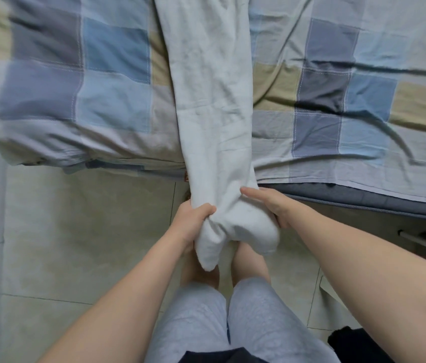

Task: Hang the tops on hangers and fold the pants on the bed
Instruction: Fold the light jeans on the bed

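White pants [211, 95] lie stretched lengthwise across the bed [337, 106] and run off its near edge. Their near end hangs over the floor, bunched between my hands. My left hand [193, 221] grips the left side of that end, fingers curled into the cloth. My right hand [272, 205] holds the right side, thumb lying on top of the fabric and fingers under it. The far end of the pants leaves the top of the view.
The bed has a wrinkled checked cover in blue, grey and beige. A bunched quilt [62, 100] lies on the left part. Pale floor tiles [75, 244] are below. My legs in grey shorts [232, 323] stand close to the bed. A dark item [350, 344] sits at bottom right.
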`<state>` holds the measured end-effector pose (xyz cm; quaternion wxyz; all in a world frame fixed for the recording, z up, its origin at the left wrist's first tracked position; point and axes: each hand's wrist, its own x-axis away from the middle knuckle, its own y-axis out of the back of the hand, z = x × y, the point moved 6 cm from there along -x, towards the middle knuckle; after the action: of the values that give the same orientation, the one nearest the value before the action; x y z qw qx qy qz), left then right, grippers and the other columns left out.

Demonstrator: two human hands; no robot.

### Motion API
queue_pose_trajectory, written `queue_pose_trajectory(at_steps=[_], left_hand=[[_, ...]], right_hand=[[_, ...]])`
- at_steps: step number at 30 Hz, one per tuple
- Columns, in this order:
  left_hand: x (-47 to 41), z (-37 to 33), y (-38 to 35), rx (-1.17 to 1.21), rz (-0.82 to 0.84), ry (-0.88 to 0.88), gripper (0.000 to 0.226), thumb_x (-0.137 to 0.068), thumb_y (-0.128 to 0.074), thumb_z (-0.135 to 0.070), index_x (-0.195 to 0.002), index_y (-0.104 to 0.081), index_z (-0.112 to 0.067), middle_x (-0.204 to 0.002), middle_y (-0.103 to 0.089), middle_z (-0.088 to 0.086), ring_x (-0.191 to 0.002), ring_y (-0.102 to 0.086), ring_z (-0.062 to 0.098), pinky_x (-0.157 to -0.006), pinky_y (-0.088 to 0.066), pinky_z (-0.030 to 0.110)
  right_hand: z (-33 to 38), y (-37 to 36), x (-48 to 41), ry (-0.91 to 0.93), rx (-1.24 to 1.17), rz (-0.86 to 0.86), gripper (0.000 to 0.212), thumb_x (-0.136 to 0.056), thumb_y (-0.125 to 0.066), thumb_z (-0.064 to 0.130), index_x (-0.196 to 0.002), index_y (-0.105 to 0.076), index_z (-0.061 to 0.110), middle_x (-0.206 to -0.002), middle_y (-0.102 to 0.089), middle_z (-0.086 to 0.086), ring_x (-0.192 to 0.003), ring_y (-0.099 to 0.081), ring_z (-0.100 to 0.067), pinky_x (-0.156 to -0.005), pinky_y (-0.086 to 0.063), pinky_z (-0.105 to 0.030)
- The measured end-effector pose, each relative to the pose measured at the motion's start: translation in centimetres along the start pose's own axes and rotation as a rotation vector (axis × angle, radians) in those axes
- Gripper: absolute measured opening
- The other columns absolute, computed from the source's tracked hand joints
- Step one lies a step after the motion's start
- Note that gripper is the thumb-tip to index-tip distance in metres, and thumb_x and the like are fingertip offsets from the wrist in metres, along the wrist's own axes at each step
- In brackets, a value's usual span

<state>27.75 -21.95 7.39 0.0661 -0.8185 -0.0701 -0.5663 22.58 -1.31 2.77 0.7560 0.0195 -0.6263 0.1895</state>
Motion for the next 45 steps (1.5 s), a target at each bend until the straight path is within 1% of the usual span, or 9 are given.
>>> queue_pose_trajectory(at_steps=[4, 9, 11, 16, 19, 26, 31, 38, 45], left_hand=[[3.5, -2.0, 2.6, -0.113, -0.056, -0.061, 0.034, -0.09, -0.072, -0.025, -0.122, -0.066, -0.015, -0.112, -0.074, 0.001, -0.101, -0.071, 0.021, -0.092, -0.058, 0.042], [7.8, -3.3, 4.4, -0.059, 0.005, -0.025, 0.028, -0.084, -0.081, -0.024, -0.108, -0.073, -0.013, -0.096, -0.079, 0.001, -0.084, -0.076, 0.018, -0.061, -0.059, 0.026], [9.2, -3.2, 5.2, -0.055, 0.032, 0.02, 0.031, -0.081, -0.083, -0.02, -0.108, -0.073, -0.008, -0.095, -0.079, 0.005, -0.083, -0.077, 0.021, -0.06, -0.06, 0.027], [11.6, -2.5, 6.9, -0.101, 0.008, 0.031, 0.04, -0.086, -0.079, -0.031, -0.116, -0.069, -0.007, -0.103, -0.078, 0.005, -0.094, -0.075, 0.026, -0.082, -0.059, 0.036], [13.4, -1.7, 7.3, -0.082, -0.04, -0.043, 0.039, -0.091, -0.073, -0.032, -0.122, -0.066, -0.01, -0.113, -0.074, 0.006, -0.101, -0.071, 0.027, -0.094, -0.056, 0.041], [19.5, 3.6, 9.7, -0.022, -0.134, -0.204, 0.017, -0.092, -0.072, -0.027, -0.105, -0.067, -0.017, -0.102, -0.074, 0.003, -0.092, -0.071, 0.026, -0.072, -0.057, 0.033], [23.9, 11.1, 11.7, 0.01, -0.163, -0.192, 0.016, -0.095, -0.07, -0.021, -0.107, -0.068, -0.011, -0.104, -0.075, 0.007, -0.097, -0.072, 0.03, -0.09, -0.059, 0.043], [29.3, 21.3, 16.2, -0.06, -0.202, -0.053, 0.017, -0.094, -0.069, -0.016, -0.108, -0.067, -0.005, -0.101, -0.076, 0.011, -0.091, -0.074, 0.031, -0.087, -0.06, 0.045], [29.5, 18.7, 18.6, -0.028, -0.228, -0.072, 0.024, -0.088, -0.072, -0.017, -0.107, -0.067, -0.002, -0.102, -0.076, 0.015, -0.091, -0.074, 0.034, -0.09, -0.059, 0.05]], right_hand=[[-0.1, -3.0, 5.0, 0.036, -0.031, 0.006, 0.068, -0.058, -0.091, 0.044, -0.118, -0.073, 0.018, -0.112, -0.076, -0.002, -0.105, -0.073, -0.023, -0.093, -0.054, -0.037], [-0.5, -6.3, 10.5, 0.053, -0.1, -0.029, 0.042, -0.074, -0.084, 0.016, -0.114, -0.073, 0.013, -0.107, -0.077, -0.006, -0.095, -0.075, -0.026, -0.077, -0.059, -0.034], [-0.6, -7.0, 12.5, 0.069, -0.142, -0.089, 0.032, -0.08, -0.079, 0.012, -0.111, -0.073, 0.01, -0.102, -0.078, -0.008, -0.088, -0.076, -0.027, -0.072, -0.059, -0.033], [-1.6, -8.1, 16.1, 0.165, -0.245, -0.277, 0.03, -0.087, -0.076, 0.016, -0.114, -0.071, 0.007, -0.101, -0.077, -0.009, -0.083, -0.074, -0.026, -0.062, -0.059, -0.032], [-2.7, -9.2, 17.6, 0.226, -0.32, -0.322, 0.03, -0.089, -0.074, 0.021, -0.115, -0.069, 0.008, -0.107, -0.076, -0.009, -0.092, -0.072, -0.029, -0.071, -0.06, -0.036], [-8.6, -13.6, 21.4, 0.36, -0.396, -0.327, 0.017, -0.095, -0.067, 0.025, -0.109, -0.067, 0.014, -0.1, -0.075, -0.004, -0.082, -0.069, -0.024, -0.065, -0.054, -0.031], [-16.3, -17.2, 23.6, 0.358, -0.467, -0.303, 0.013, -0.096, -0.065, 0.018, -0.109, -0.065, 0.014, -0.102, -0.074, -0.006, -0.083, -0.068, -0.024, -0.058, -0.055, -0.03], [-27.3, -21.8, 26.2, 0.184, -0.318, -0.266, 0.019, -0.088, -0.068, 0.017, -0.107, -0.068, 0.013, -0.096, -0.074, -0.008, -0.083, -0.067, -0.028, -0.067, -0.055, -0.035], [-26.0, -23.4, 26.6, 0.199, -0.325, -0.23, 0.02, -0.088, -0.069, 0.017, -0.106, -0.068, 0.008, -0.091, -0.072, -0.009, -0.078, -0.066, -0.026, -0.061, -0.055, -0.032]])
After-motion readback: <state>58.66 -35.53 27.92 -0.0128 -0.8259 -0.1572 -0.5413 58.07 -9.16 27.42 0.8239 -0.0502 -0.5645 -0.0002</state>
